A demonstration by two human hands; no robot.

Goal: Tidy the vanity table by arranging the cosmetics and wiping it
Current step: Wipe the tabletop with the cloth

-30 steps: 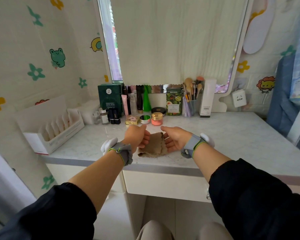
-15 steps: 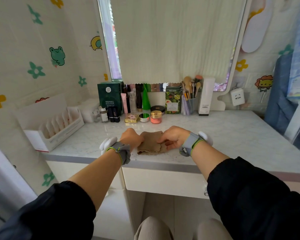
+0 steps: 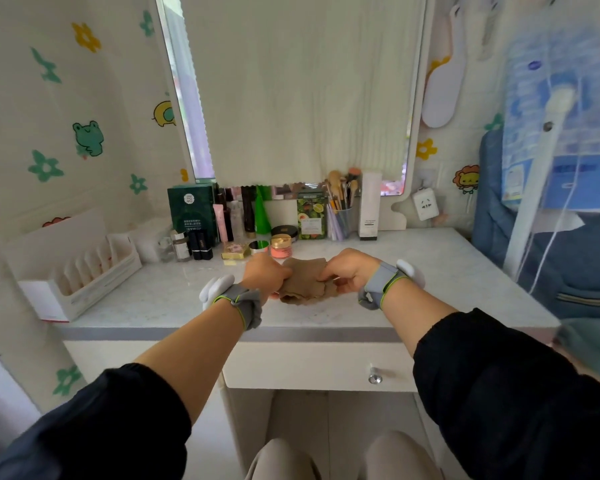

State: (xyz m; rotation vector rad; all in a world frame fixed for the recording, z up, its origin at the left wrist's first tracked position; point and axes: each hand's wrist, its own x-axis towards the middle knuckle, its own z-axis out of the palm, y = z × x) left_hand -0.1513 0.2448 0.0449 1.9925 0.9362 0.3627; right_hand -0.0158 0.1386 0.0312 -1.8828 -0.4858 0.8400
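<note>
Head view. Brown cloth [image 3: 305, 280]: on vanity table [image 3: 447, 278], just in front of coral jar [image 3: 280, 247], crumpled. Its longer side seemingly runs from the jar toward the table's front edge. Left hand [image 3: 265, 277] pinches its left edge and right hand [image 3: 349, 271] its right edge, fingers curled, probably gathering it into a wiping pad.

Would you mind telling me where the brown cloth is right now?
Head view: the brown cloth lies centre-front on the vanity table, gripped by the left hand and right hand.
</note>
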